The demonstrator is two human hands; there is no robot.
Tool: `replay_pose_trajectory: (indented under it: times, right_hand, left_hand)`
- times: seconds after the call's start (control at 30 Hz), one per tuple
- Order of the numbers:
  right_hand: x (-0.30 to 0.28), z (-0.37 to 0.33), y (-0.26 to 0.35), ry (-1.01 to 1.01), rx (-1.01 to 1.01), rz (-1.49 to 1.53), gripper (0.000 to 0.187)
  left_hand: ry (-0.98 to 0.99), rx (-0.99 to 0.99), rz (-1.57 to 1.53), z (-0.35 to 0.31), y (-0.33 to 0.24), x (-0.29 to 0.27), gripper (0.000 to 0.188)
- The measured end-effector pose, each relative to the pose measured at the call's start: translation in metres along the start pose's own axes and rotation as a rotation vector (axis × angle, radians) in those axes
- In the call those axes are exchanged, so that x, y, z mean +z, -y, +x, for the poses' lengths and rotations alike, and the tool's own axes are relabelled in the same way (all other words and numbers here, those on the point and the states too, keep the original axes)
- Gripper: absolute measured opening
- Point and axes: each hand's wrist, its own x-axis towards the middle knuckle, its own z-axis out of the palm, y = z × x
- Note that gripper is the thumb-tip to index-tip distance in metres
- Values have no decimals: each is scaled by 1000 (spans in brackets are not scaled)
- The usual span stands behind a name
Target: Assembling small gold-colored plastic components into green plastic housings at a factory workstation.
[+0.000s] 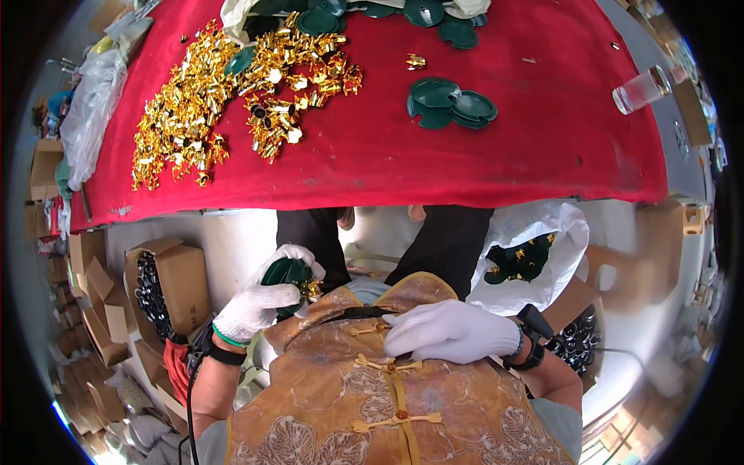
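My left hand (271,291), in a white knit glove, is closed around several dark green plastic discs (285,273). Small shiny gold pieces (311,288) show beside the discs at its fingertips. My right hand (453,331), also gloved, lies on the front of my brown patterned vest (325,387); its fingers are loosely extended, and I see nothing held in them. To its upper right, a white plastic bag (570,240) stands open with dark green discs bearing gold pieces (521,260) inside.
A red-covered table (527,163) lies ahead, bearing a large heap of gold pieces (182,116) and loose green discs (449,103). A clear glass (642,90) lies tipped near its right edge. Cardboard boxes (186,287) with dark parts stand left; another box (570,306) is right.
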Motion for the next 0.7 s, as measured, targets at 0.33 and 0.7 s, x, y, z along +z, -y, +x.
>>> replay_pose_trajectory:
  times: [0.33,0.7]
  right_hand:
    - [-21,50,-61,-77,422,-684,37]
    - [18,106,-116,-64,356,-754,22]
  left_hand:
    - [127,-194,337,4,10,-2,51]
    - [180,-314,477,-17,10,-30,45]
